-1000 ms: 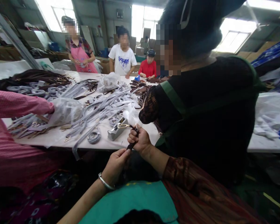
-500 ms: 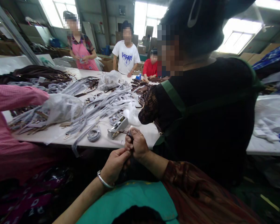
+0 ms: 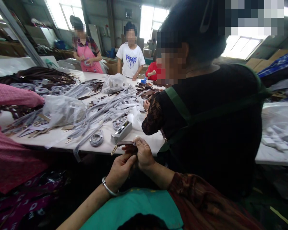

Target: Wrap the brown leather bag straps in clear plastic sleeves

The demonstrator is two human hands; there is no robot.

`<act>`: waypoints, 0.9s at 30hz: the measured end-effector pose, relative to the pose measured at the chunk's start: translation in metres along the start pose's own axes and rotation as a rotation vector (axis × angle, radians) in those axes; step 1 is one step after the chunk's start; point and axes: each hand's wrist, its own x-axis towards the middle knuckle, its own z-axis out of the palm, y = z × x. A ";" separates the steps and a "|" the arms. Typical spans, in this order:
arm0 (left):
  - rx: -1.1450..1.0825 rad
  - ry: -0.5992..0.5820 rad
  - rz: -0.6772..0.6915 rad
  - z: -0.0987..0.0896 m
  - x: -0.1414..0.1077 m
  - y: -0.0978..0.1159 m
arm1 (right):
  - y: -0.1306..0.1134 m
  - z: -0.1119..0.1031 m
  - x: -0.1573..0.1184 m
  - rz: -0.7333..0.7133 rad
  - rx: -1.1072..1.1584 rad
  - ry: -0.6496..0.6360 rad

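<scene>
A dark brown strap [image 3: 126, 143] with a gold-coloured clasp [image 3: 114, 149] at its left end sticks out from between my hands, over the table's front edge. My right hand [image 3: 144, 154] is closed on it, with the thumb on top. Just below and to the left, my left hand [image 3: 121, 169], with a silver bangle at the wrist, is closed around its lower part; its fingertips are partly hidden. Behind my hands stands a grey tape dispenser [image 3: 122, 131] on the white table [image 3: 105, 126]. A coiled grey-wrapped strap [image 3: 96, 138] lies left of it.
Wrapped straps [image 3: 105, 105] and a clear plastic bag [image 3: 63, 111] cover much of the table. A person in black [image 3: 213, 127] sits close on the right. A pink sleeve [image 3: 14, 94] reaches in at the left. Other people are across the table.
The strap and clasp now show more clearly, pointing left from my hands. Both hands have shifted slightly down. The pink sleeve has drawn back left, and the neighbour's hand has come into view.
</scene>
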 end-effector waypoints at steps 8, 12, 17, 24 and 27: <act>0.095 0.040 0.009 -0.005 -0.002 -0.001 | -0.025 0.006 0.021 -0.104 -0.099 -0.041; 0.115 0.027 0.011 -0.005 -0.002 -0.003 | -0.027 0.012 0.021 -0.050 -0.034 -0.053; 0.095 0.019 0.011 -0.007 -0.003 -0.003 | -0.025 0.012 0.015 0.007 0.100 -0.059; -0.072 -0.010 -0.028 -0.010 0.009 -0.026 | -0.003 0.008 0.012 -0.015 0.070 0.012; -0.118 -0.053 -0.021 -0.012 0.014 -0.031 | 0.002 0.008 0.009 -0.109 -0.033 -0.026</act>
